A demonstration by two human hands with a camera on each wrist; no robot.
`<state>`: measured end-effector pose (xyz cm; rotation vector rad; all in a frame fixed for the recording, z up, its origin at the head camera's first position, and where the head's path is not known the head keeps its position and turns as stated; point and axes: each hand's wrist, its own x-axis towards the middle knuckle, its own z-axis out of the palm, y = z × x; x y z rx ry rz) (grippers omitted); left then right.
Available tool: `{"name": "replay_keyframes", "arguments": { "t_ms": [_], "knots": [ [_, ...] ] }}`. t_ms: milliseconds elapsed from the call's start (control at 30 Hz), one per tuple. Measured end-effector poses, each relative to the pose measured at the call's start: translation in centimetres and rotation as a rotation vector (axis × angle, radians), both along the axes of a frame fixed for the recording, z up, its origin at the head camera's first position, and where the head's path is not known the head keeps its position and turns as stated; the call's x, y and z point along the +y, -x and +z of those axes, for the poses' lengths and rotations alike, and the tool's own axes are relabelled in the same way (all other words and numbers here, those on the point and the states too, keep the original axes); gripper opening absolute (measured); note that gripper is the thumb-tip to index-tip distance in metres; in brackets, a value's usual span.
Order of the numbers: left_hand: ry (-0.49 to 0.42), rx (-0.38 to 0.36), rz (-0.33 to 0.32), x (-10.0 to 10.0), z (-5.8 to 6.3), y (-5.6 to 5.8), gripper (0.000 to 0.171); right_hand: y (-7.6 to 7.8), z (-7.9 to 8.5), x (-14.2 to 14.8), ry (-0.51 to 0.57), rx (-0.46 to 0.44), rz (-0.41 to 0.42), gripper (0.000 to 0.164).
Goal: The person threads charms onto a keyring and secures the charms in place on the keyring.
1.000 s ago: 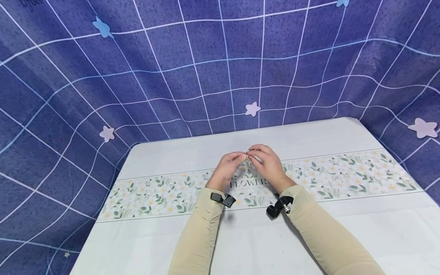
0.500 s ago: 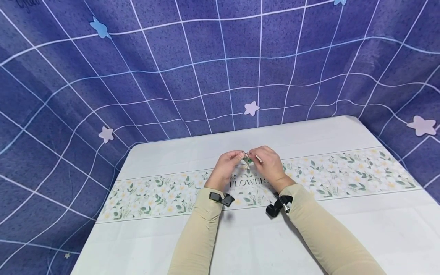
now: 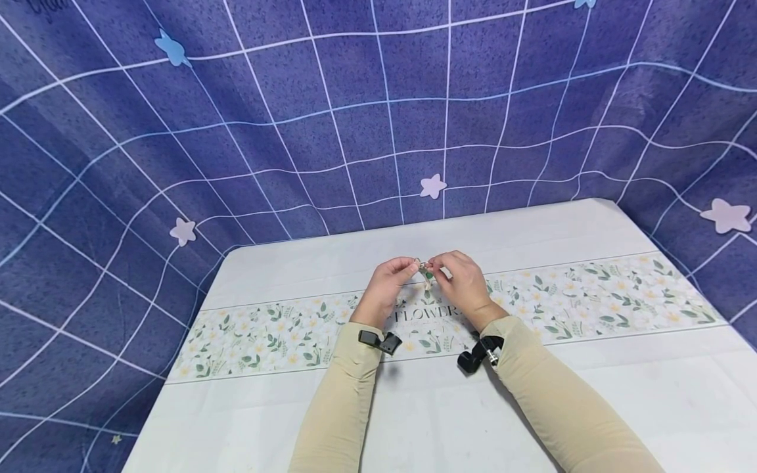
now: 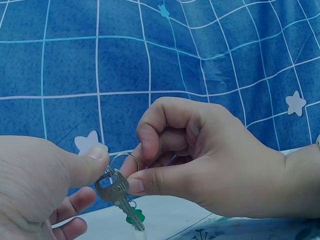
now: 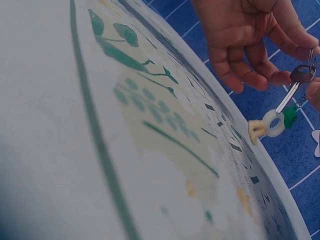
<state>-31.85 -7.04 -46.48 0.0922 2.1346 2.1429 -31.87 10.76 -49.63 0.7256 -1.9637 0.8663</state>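
Observation:
Above the table, my left hand (image 3: 384, 289) and right hand (image 3: 464, 282) face each other with a small bunch between their fingertips. In the left wrist view a thin metal key ring (image 4: 136, 161) spans the gap. The left thumb and finger pinch it on one side; the right thumb and index finger pinch its other side. From it hangs a silver key (image 4: 120, 190), blade pointing down. A charm with a green piece (image 4: 135, 216) dangles below the key. In the right wrist view the charm also has a white ring piece (image 5: 274, 122) and a yellowish end (image 5: 256, 131).
A white table cover (image 3: 266, 414) with a printed floral band (image 3: 260, 335) lies under the hands. Behind and beside the table hangs a blue curtain (image 3: 331, 131) with white grid lines and stars. Each wrist wears a black camera mount (image 3: 378, 341).
A second ago the fingertips met and mostly covered the bunch. They have since drawn slightly apart, and the key ring and hanging charm show between them. The arms have barely moved.

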Motion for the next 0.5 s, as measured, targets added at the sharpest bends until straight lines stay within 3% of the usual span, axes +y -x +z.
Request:
{"name": "replay_keyframes", "arguments": {
  "t_ms": [300, 500],
  "knots": [
    [-0.014, 0.051, -0.018, -0.27, -0.36, 0.05, 0.009, -0.07, -0.05, -0.03, 0.032, -0.053, -0.003, 0.024],
    [-0.033, -0.052, -0.02, -0.38, -0.19, 0.01, 0.008, -0.15, 0.02, -0.09, 0.054, -0.074, -0.028, 0.022]
  ]
}}
